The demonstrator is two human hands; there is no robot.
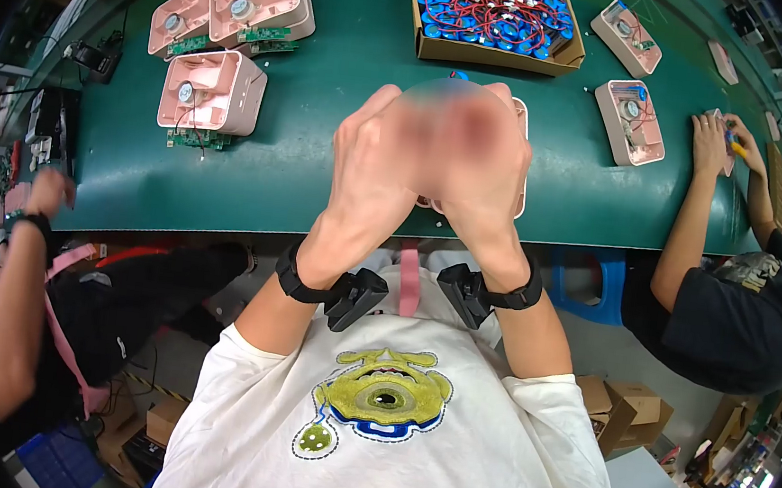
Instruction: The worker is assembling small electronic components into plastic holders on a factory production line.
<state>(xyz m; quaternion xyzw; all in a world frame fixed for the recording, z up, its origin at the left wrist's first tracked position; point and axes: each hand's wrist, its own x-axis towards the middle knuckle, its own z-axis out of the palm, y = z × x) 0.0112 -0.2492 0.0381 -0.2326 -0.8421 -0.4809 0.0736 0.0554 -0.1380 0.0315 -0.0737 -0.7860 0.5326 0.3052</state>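
Observation:
My left hand [369,151] and my right hand [495,164] are raised close together over the table, both with fingers curled inward. A blur covers the fingertips, so whatever is between them cannot be made out. A small bit of something blue [459,76] shows just beyond the knuckles. Beneath the hands lies a pink plastic housing [521,199], mostly hidden; its rim shows along the right side and near the wrists. Each wrist wears a black strap with a black block.
On the green table [320,194], several pink housings [245,95] with green circuit boards [200,140] stand left. A cardboard box [496,60] of blue round parts with red wires lies at the back. More housings [630,126] sit right. Co-workers [727,308] [10,328] flank me.

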